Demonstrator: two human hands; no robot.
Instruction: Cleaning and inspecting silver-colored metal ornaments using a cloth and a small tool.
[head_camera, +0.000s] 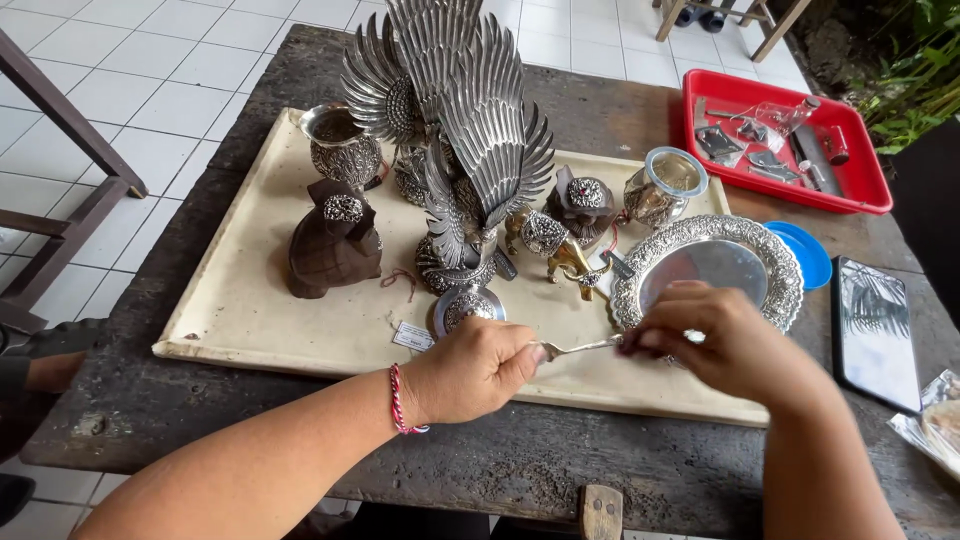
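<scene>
My left hand (472, 368) grips the handle end of a small silver spoon (580, 347), held level over the cream mat (250, 310). My right hand (722, 340) pinches the spoon's other end, fingers closed over it, just in front of a round embossed silver plate (790, 265). A red and white cord bracelet (398, 400) sits on my left wrist. Behind the hands stand two silver winged bird figures (470, 130), a dark wooden turtle (333, 245) and a small gold and silver elephant (560, 250).
On the mat are also a silver cup (340, 145), a dark lidded box (583, 203), a silver jar (665, 185) and a round silver medallion (468, 305). A red tray (870, 190) with tools, a blue lid (808, 250) and a dark tablet (875, 330) lie to the right.
</scene>
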